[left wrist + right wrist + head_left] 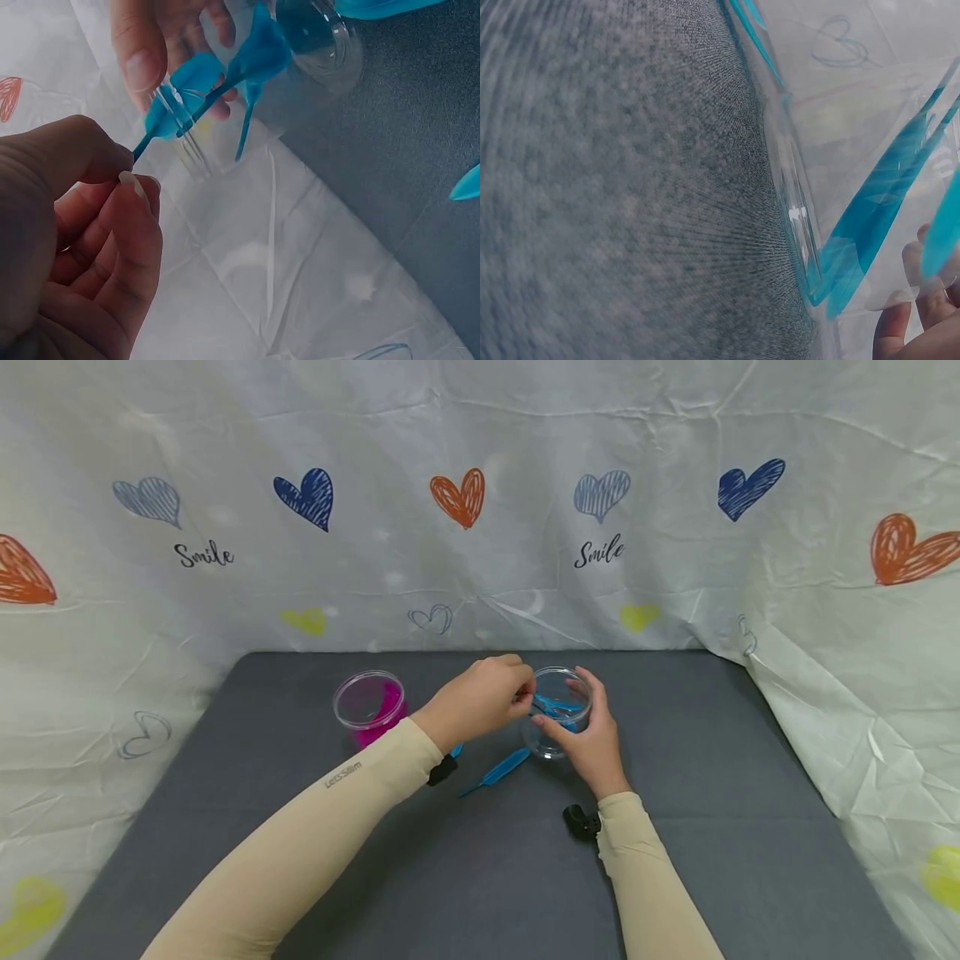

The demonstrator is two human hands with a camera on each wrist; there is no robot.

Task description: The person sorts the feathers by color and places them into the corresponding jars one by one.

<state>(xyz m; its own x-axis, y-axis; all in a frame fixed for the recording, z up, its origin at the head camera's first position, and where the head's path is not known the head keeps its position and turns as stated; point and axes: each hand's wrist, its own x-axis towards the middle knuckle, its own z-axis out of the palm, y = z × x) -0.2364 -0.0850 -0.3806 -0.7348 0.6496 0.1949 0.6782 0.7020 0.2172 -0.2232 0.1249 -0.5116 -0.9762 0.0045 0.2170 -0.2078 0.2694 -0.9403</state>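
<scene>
My left hand (491,693) pinches the thin stem of a blue feather (193,73) between thumb and fingertip, at the mouth of a clear plastic jar (551,747). The feather's wider end reaches into the jar. My right hand (597,739) grips the jar round its side, thumb towards me and fingers behind. Several more blue feathers (870,217) stand slanted inside, seen through the wall in the right wrist view. On the table, just left of the jar's base, lies a loose blue feather (506,768). Another blue tip (457,750) shows partly behind my left wrist.
A second clear jar (348,720) with magenta contents stands to the left, partly hidden by my left forearm. The dark grey tabletop (465,877) runs back to a white cloth (517,560) printed with hearts, which also hangs along both sides.
</scene>
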